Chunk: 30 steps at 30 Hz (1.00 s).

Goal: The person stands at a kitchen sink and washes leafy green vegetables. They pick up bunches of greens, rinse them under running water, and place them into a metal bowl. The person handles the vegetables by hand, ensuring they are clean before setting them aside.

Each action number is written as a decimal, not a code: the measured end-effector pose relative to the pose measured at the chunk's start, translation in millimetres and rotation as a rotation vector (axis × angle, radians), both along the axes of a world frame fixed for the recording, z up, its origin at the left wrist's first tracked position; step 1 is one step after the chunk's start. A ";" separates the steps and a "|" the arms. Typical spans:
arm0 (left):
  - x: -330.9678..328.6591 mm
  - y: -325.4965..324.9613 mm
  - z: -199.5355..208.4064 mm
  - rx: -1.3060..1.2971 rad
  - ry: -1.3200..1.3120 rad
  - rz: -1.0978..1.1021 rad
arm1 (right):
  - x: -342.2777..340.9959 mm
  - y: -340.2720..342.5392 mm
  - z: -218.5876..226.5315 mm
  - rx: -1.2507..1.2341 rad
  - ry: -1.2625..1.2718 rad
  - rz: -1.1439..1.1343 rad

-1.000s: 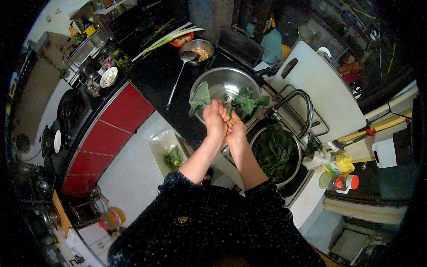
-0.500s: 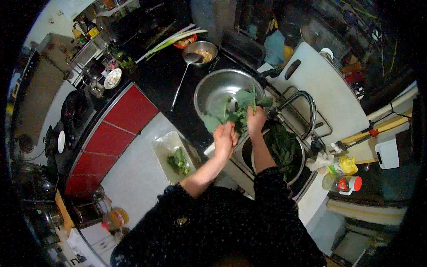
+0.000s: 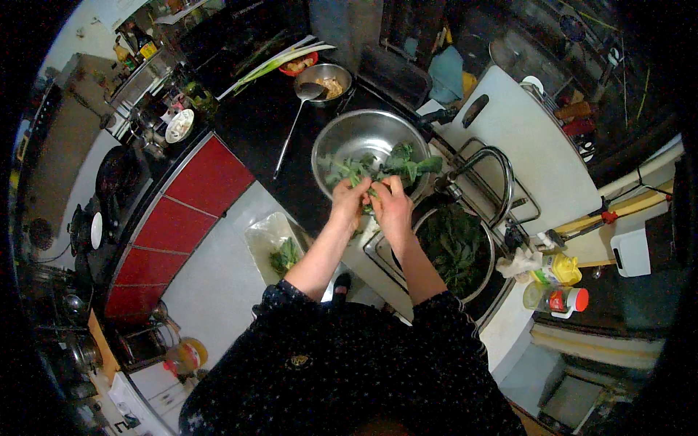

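Sleeves of dark dotted cloth fill the lower edge, and from them both forearms reach up to the near rim of the steel bowl (image 3: 367, 142). The left hand (image 3: 350, 203) and the right hand (image 3: 391, 207) meet there, each pinched on the stalks of one bunch of leafy greens (image 3: 378, 168), whose leaves spread over the bowl's inside while the stems sit just at its rim.

To the right and a little nearer, the sink (image 3: 456, 251) holds a basin heaped with more dark greens, under the curved tap (image 3: 488, 171). To the left on the floor lies a pale tray (image 3: 270, 236) with a few scraps of green in it.

Because the grip is right over the gap between bowl and sink, torn bits could well drop onto the black table (image 3: 262, 123) or the sink edge instead of the bowl. A hard pull might snap the stems unevenly or tip the light bowl toward the person. Wet leaves would make fingers slip.

Farther off stand a smaller bowl (image 3: 326, 78) with a long-handled ladle (image 3: 294, 123), clear of the elbows, and the white cutting board (image 3: 534, 156) beside the tap.
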<state>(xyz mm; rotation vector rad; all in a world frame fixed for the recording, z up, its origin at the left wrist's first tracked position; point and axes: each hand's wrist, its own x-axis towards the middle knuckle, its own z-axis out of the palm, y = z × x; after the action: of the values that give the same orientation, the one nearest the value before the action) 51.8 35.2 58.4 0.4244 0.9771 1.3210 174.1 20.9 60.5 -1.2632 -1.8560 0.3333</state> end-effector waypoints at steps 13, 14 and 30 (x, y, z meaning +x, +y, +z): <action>-16.9 -16.8 -15.8 0.224 0.034 -0.104 | 18.0 3.2 -23.8 -1.526 1.362 0.282; -16.0 -18.1 -14.2 0.209 0.027 -0.113 | 23.4 6.3 -35.8 -1.655 1.412 0.424; -5.1 -16.4 -1.2 0.150 -0.327 0.260 | -20.3 -4.8 -25.8 -0.831 1.173 0.150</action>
<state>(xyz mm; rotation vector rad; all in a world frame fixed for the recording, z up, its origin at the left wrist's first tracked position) 46.7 18.8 57.2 0.1873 0.6764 1.6457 153.8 16.0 34.7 -1.0021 -0.7530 1.6383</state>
